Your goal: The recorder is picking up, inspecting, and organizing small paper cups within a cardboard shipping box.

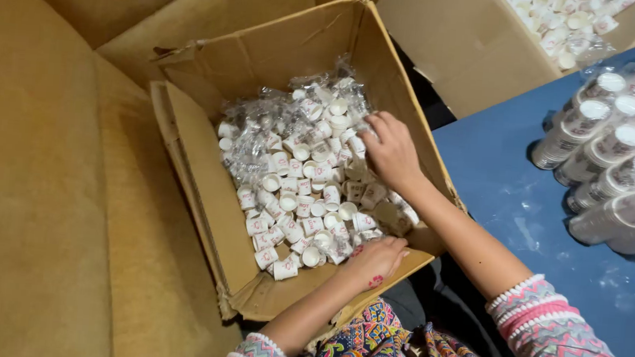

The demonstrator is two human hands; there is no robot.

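Note:
An open cardboard box (203, 192) in front of me holds several small white paper cups (294, 192) with red print, mixed with clear plastic wrap (261, 121). My right hand (389, 150) reaches into the box from the right, fingers curled over cups near the far right side. Whether it holds a cup is hidden. My left hand (373, 260) rests on the near edge of the pile, fingers closed among the cups; what it grips I cannot tell.
A second cardboard box (457, 38) with more small cups stands at the back right. Long stacked sleeves of white cups (612, 171) lie on a blue table (505, 193) to the right. A brown sofa surface (38, 179) lies to the left.

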